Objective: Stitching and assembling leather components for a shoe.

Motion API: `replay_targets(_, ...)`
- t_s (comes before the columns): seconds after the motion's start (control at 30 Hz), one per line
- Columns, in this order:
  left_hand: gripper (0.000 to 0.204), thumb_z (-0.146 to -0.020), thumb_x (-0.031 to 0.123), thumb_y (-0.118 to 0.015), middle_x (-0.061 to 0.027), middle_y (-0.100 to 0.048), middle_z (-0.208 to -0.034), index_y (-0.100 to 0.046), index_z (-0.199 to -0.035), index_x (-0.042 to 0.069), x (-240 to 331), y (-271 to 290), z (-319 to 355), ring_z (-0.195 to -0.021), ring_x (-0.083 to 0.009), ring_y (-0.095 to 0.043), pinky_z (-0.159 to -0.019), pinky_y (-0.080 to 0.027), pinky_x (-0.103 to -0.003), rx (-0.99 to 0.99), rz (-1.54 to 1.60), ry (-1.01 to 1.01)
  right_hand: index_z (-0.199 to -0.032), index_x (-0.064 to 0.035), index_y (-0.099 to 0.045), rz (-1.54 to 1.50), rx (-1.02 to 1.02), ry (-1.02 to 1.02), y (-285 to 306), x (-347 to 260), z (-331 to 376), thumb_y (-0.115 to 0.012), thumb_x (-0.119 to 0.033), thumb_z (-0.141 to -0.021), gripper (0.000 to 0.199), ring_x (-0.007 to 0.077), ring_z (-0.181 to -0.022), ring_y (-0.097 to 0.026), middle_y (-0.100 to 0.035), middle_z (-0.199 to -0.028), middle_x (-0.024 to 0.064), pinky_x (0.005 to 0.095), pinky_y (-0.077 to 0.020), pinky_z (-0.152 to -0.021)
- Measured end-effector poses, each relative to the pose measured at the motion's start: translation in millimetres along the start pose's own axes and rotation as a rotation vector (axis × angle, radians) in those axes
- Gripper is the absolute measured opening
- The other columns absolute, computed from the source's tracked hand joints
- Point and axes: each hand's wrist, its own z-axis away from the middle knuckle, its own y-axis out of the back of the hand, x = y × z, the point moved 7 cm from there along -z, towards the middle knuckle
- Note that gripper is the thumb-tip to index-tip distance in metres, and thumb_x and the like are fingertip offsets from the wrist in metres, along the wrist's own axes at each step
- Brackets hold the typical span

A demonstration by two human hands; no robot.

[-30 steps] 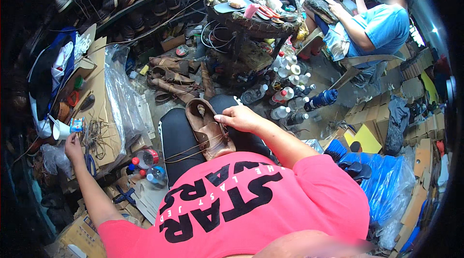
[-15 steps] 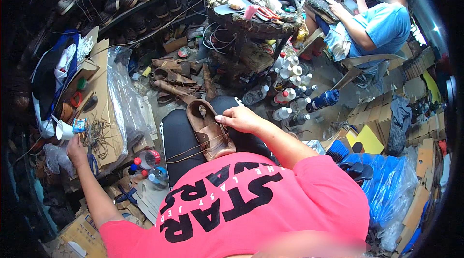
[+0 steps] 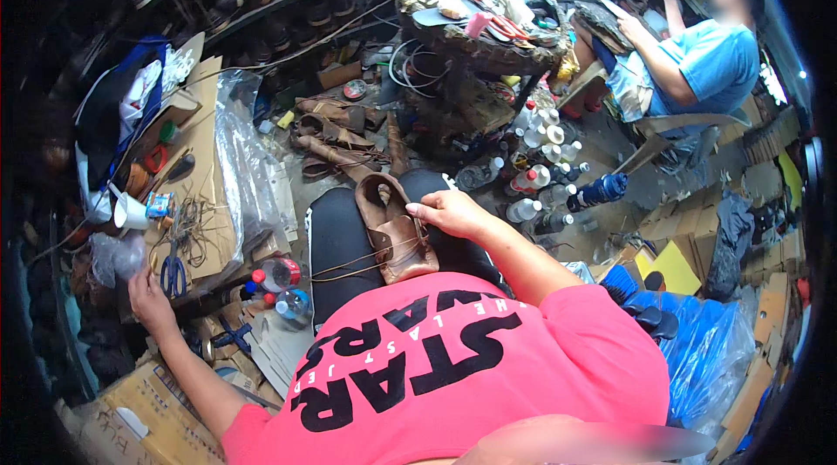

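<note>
A brown shoe lies across the person's lap, its opening toward eleven o'clock and its other end by the red shirt. The right hand pinches the shoe's edge at two o'clock, thumb against the leather. Thin laces run from the shoe toward eight o'clock over the left thigh.

The left hand is well apart, between eight and nine o'clock from the shoe, fingers loosely bent; whether it grips anything, I cannot tell. Scissors lie just beside it at one o'clock. A white cup stands at its twelve o'clock, with a blue packet beside the cup at three.

From the shoe, brown leather pieces lie at eleven o'clock, a cluttered surface stands near one, and bottles and a seated co-worker are at two.
</note>
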Motion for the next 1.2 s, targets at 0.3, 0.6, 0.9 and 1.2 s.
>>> replay_targets(0.3, 0.005, -0.082, 0.004, -0.068, -0.0106, -0.064, -0.092, -0.064, -0.086, 0.004, 242, 126, 31, -0.075, -0.0216, -0.064, -0.075, -0.052, -0.037, 0.116, 1.109, -0.634, -0.093, -0.0032, -0.071, 0.042, 0.016, 0.032, -6, -4, -5, -0.052, -0.057, -0.09, 0.057, 0.0239, -0.08, -0.067, -0.07, -0.084, 0.013, 0.0341, -0.0493, -0.077)
replay_targets(0.6, 0.018, -0.087, 0.008, -0.065, -0.0071, -0.064, -0.106, -0.069, -0.104, 0.015, 381, 201, 42, -0.095, -0.0224, -0.065, -0.09, -0.045, -0.038, -0.414, 1.753, -1.31, -0.091, -0.0034, -0.07, 0.031, 0.068, 0.041, -4, 4, 5, -0.05, -0.057, -0.092, 0.057, 0.0231, -0.079, -0.066, -0.069, -0.082, 0.0121, 0.0346, -0.0486, -0.076)
replay_targets(0.9, 0.015, -0.087, 0.008, -0.064, -0.016, -0.064, -0.11, -0.069, -0.101, 0.005, 407, 181, 52, -0.099, -0.0346, -0.065, -0.088, -0.049, -0.043, -0.717, 2.059, -1.396, -0.092, -0.0053, -0.071, 0.051, 0.027, 0.057, -6, 4, 0, -0.05, -0.059, -0.091, 0.058, 0.0236, -0.08, -0.066, -0.069, -0.082, 0.011, 0.0341, -0.0486, -0.076)
replay_targets(1.2, 0.022, -0.089, -0.001, -0.058, -0.0115, -0.061, -0.119, -0.065, -0.11, 0.0, 184, -22, -14, -0.109, -0.0185, -0.058, -0.098, -0.042, -0.03, -0.188, 0.925, -0.049, -0.091, -0.0066, -0.07, 0.016, -0.016, 0.077, 2, 13, 0, -0.05, -0.058, -0.091, 0.056, 0.0255, -0.08, -0.065, -0.066, -0.078, 0.0133, 0.0367, -0.048, -0.075)
